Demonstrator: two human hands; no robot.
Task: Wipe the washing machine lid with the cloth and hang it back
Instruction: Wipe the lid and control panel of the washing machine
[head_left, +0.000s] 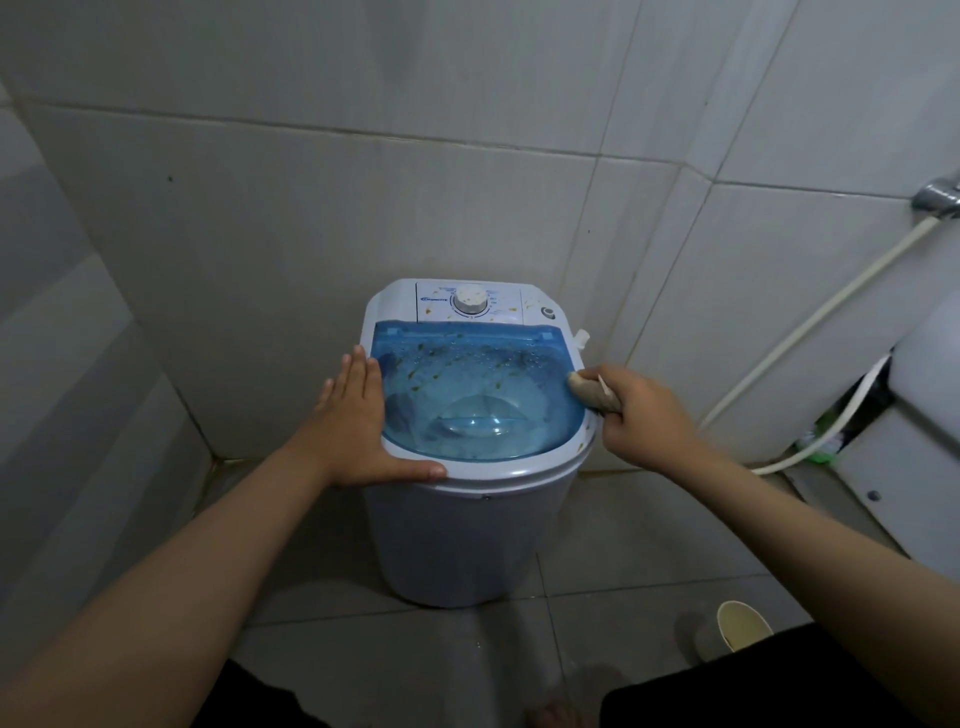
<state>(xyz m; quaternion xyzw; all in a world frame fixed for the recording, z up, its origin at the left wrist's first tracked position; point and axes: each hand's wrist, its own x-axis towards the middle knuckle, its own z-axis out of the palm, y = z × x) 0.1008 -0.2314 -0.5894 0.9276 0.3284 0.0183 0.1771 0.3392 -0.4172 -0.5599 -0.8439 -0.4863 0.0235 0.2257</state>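
Observation:
A small white washing machine (467, 530) stands in a tiled corner. Its clear blue lid (478, 395) is closed and speckled with yellowish-brown stains and droplets. My left hand (358, 421) lies flat and open on the lid's left rim, the thumb along the front edge. My right hand (644, 415) is shut on a bunched beige cloth (589, 392), which presses against the lid's right edge. Behind the lid, the white control panel with its dial (470, 300) also carries stains.
Tiled walls close in behind and to the left. A white hose (810, 322) runs from a metal tap (940, 200) at the upper right. A white fixture (914, 415) stands at the right. A paper cup (743, 623) sits on the floor near my knee.

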